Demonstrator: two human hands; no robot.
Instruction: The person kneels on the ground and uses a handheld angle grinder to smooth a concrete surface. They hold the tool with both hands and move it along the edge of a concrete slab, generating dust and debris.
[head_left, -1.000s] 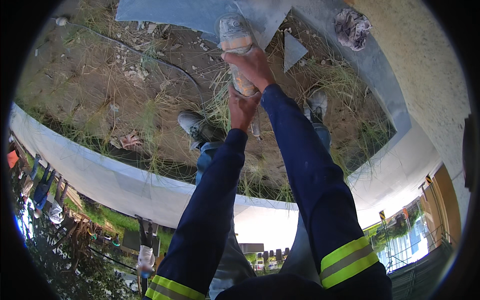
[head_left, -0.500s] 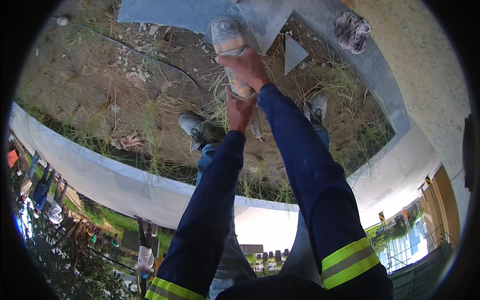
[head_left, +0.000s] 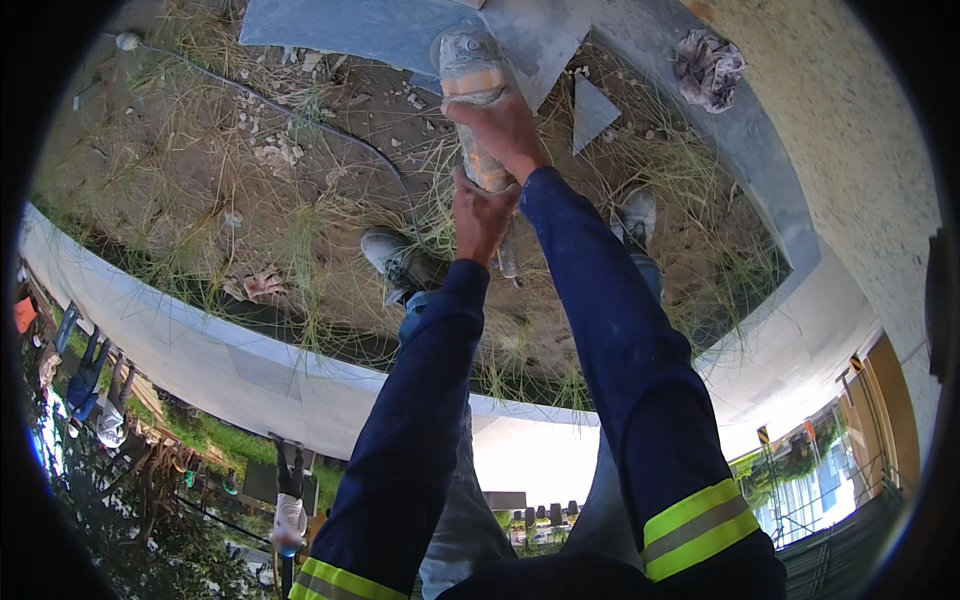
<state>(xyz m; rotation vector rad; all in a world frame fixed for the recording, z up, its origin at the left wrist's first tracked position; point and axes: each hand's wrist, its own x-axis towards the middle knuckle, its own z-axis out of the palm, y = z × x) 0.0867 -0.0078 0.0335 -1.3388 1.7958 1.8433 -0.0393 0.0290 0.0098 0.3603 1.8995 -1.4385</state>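
Note:
Both my hands are wrapped round a dusty orange-and-grey angle grinder (head_left: 472,78). My right hand (head_left: 503,132) grips its body just behind the head. Lower down, my left hand (head_left: 480,214) closes on the rear of the tool. The grinder's head lies at the edge of a grey stone slab (head_left: 340,25); its disc is mostly hidden, so I cannot tell whether it touches the stone. Below my left hand a short handle-like piece (head_left: 509,262) sticks out toward the ground.
A dark cable (head_left: 290,108) crosses the dry grass at left. A triangular stone offcut (head_left: 593,112) lies right of the grinder, and a crumpled cloth or paper (head_left: 708,70) rests on the ledge. My shoes (head_left: 400,258) stand on soil inside a pale low wall (head_left: 240,335). People are beyond it.
The grinder's head has shifted slightly to the right along the slab edge and turned a little more upright. My right hand moved with it; both hands keep their grip.

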